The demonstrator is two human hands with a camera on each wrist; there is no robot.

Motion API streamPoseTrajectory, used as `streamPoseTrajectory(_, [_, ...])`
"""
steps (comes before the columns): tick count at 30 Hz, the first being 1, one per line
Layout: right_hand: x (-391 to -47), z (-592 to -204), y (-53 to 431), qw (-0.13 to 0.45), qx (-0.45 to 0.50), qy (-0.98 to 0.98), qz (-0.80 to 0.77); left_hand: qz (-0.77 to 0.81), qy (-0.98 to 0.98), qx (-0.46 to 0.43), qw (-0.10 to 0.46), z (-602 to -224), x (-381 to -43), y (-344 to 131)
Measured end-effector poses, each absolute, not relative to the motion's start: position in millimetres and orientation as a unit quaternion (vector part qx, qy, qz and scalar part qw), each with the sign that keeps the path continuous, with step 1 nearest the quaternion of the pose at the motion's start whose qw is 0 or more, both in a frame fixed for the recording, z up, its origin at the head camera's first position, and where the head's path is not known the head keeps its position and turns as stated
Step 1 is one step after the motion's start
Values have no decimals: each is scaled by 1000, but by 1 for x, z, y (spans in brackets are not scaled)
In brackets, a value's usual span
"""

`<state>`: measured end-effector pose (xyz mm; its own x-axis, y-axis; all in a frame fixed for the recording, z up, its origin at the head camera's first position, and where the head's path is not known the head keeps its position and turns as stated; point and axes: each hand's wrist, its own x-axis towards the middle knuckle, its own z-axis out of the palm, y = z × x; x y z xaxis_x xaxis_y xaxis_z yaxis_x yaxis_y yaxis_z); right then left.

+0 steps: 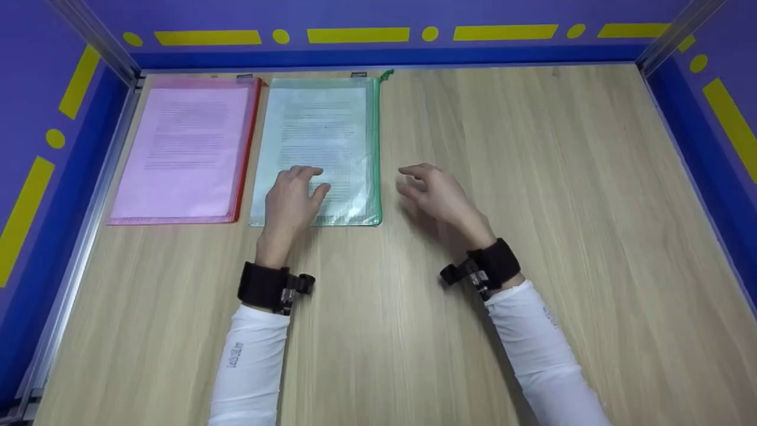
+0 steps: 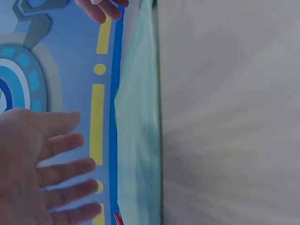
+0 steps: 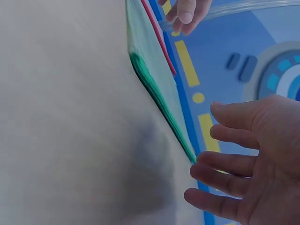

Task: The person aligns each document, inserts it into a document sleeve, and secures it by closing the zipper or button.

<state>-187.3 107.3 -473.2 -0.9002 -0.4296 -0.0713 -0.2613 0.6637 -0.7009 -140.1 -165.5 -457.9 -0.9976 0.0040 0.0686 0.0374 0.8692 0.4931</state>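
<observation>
Two clear zip document pouches with printed sheets inside lie side by side on the table. The pink pouch (image 1: 183, 136) with a red zip edge is on the left. Beside it lies the green pouch (image 1: 331, 148), its zip along the right side and a green pull at the top corner. My left hand (image 1: 293, 198) hovers over the lower part of the green pouch, fingers loosely bent and holding nothing. To the right of that pouch, my right hand (image 1: 437, 195) hangs above the bare wood, fingers relaxed and apart. Both wrist views show spread fingers with nothing between them.
A wooden tabletop (image 1: 591, 207) is bounded by a blue back wall (image 1: 502, 53) and side walls with yellow marks. A metal rail (image 1: 89, 236) runs along the left edge. Each wrist wears a black strap (image 1: 263, 287) with a small camera.
</observation>
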Motion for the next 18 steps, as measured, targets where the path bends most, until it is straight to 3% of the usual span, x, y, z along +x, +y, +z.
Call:
streamPoseTrajectory(11, [-183,-463,174,39,-154,934,-319,-202,-960,-121,151,-457,-142,-143])
streamPoseTrajectory(15, [-183,-463,194,6,-139,947,-288,-186,-962,-125,154,-459,-144,-144])
streamPoseTrajectory(18, [-185,-466,205,-17,-138,955,-262,-182,-971,-113,110,-462,-144,-147])
